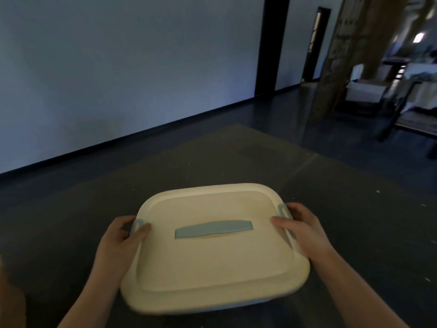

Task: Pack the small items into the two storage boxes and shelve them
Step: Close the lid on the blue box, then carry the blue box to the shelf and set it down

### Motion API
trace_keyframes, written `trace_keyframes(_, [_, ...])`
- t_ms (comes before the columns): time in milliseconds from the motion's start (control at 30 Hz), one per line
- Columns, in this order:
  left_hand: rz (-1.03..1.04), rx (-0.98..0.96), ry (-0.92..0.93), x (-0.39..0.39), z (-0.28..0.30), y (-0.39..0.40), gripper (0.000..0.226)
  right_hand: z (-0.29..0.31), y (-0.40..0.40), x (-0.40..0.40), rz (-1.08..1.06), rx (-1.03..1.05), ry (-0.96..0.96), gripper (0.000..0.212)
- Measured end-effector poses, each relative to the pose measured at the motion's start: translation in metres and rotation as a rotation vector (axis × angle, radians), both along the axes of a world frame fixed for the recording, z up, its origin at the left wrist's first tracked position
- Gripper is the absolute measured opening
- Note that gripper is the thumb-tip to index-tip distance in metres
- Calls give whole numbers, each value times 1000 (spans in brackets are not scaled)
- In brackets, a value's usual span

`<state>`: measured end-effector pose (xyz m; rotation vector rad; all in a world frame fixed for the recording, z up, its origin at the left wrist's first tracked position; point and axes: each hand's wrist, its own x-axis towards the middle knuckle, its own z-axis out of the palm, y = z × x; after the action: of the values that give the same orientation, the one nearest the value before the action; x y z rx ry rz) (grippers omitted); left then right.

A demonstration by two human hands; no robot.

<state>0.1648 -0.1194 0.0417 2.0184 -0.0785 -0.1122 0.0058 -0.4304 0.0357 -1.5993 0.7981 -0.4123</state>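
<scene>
Two hands, left [120, 237] and right [299, 224], clasp lidded box [212, 256] at side latches; contents hidden, no writing, background blurred.

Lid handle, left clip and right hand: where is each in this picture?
Lid handle [213, 229]: head view, middle of the blue bar.
Left clip [137, 225]: head view, blue loop at the lid's left edge.
Right hand [301, 227]: head view, back of the hand.
</scene>
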Motion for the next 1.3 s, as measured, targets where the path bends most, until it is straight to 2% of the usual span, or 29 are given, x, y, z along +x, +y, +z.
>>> trace_keyframes(333, [-373,-1,-84,-59,10,-88,29,11,17,-175,-385,-25,-78,43])
trace_keyframes(533, [-762,-28,-60,-142,7,-163,31,17,69,-317,-793,-44,-74,48])
trace_keyframes(767, [-1303,-55,27,-309,8,-231,31,25,160,-477,-1285,-89,-89,44])
trace_keyframes(900, [-1571,-72,108,-423,12,-242,30,27,224,-560,-1497,-104,-77,39])
trace_keyframes(1033, [-1781,-164,101,-540,14,-234,30,29,293,-633,-1717,-130,-83,56])
trace_keyframes(1133, [-1922,-171,129,-626,12,-219,28,27,334,-692,-1850,-139,-92,55])
trace_keyframes(1300, [-2088,-136,237,-756,4,-204,45,25,387,-783,-2030,-162,-109,49])
